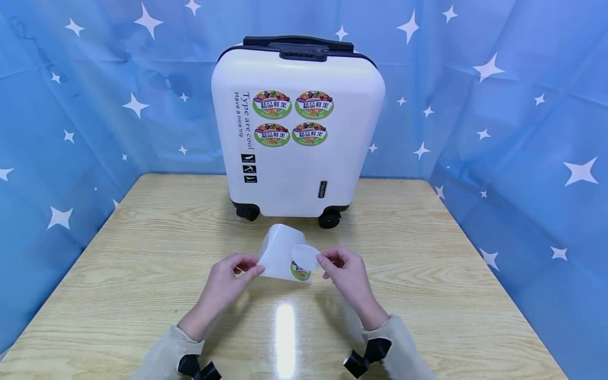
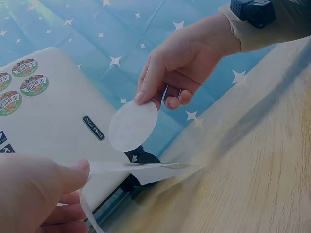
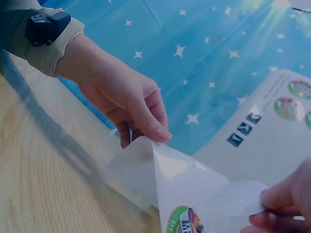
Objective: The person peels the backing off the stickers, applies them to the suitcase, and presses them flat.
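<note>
My left hand (image 1: 233,275) pinches the left edge of a curled white sticker backing sheet (image 1: 277,258), held over the table. One oval fruit sticker (image 1: 301,273) with a green rim sits at the sheet's lower right corner. Between thumb and fingers, my right hand (image 1: 349,274) pinches a peeled oval sticker (image 1: 305,257) by its edge. Its pale back shows in the left wrist view, and in the head view it overlaps the sheet. Behind stands a white suitcase (image 1: 290,179) bearing several oval fruit stickers in two rows, the upper left one (image 1: 272,104) beside printed lettering.
The suitcase stands on its black wheels (image 1: 329,218) toward the back of the wooden table (image 1: 142,253). A blue curtain (image 1: 475,105) with white stars hangs behind and along both sides. Each wrist wears a black device over a light sleeve.
</note>
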{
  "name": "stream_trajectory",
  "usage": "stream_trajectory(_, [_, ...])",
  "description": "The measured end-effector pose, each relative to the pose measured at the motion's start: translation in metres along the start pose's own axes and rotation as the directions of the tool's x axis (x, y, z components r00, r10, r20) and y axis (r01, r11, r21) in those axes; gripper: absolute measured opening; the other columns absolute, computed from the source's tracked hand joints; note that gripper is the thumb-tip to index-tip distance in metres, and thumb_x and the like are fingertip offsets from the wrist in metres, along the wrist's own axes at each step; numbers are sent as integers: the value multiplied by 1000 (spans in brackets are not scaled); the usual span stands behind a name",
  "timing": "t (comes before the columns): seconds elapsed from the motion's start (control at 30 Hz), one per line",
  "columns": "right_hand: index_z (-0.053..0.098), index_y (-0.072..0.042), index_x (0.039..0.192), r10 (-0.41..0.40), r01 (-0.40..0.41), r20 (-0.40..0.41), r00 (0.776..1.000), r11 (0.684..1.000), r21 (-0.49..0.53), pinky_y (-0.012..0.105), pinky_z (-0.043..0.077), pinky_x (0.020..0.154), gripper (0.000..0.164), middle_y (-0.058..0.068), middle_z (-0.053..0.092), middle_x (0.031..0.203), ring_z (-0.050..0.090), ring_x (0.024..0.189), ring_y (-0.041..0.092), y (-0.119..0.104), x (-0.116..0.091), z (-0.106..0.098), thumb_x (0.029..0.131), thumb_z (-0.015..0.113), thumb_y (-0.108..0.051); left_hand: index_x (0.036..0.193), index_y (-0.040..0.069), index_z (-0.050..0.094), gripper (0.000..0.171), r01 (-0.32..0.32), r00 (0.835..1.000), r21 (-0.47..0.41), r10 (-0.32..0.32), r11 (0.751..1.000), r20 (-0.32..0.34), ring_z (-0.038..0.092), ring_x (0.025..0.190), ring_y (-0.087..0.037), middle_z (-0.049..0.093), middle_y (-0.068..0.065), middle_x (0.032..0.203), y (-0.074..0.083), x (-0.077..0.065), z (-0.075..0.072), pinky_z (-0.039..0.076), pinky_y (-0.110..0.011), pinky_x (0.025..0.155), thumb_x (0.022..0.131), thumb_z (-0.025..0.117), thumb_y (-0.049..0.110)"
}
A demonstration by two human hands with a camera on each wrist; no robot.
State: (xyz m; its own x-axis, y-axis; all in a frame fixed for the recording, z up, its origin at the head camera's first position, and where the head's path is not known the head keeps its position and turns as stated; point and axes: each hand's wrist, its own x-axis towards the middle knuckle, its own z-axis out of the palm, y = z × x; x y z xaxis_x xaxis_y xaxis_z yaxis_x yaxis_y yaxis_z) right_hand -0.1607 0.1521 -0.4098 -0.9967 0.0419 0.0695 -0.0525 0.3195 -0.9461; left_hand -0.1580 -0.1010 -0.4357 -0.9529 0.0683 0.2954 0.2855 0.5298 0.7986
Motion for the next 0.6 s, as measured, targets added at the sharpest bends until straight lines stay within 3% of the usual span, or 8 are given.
stream_trajectory(0.27, [67, -4, 89, 2, -2, 0, 1000, 1000, -9, 23, 43, 52, 11, 7, 62, 80, 60, 68, 34, -1, 1, 4, 85, 68, -15, 92, 7, 69, 19, -102, 991, 32, 104, 994, -83, 58, 78, -15, 66, -3, 88, 4, 0, -4, 50, -39, 72, 77, 77, 16])
stream_trajectory(0.47, [67, -4, 89, -26, 25, 16, 1000, 999, 21, 23, 45, 52, 10, 7, 62, 79, 60, 69, 36, -6, 2, 9, 85, 68, -13, 91, 8, 70, 14, -207, 975, 7, 207, 978, -81, 57, 75, -10, 64, 4, 82, 17, 8, 1, 50, -36, 69, 79, 74, 14])
stream_trajectory(0.6, [67, -3, 89, -35, 33, 30, 999, 998, 48, 24, 47, 53, 12, 7, 62, 79, 59, 66, 29, -12, 2, 13, 84, 69, -13, 90, 9, 71, 11, -254, 964, -4, 252, 967, -90, 57, 73, -8, 63, 7, 79, 26, 13, 5, 50, -35, 68, 80, 74, 13])
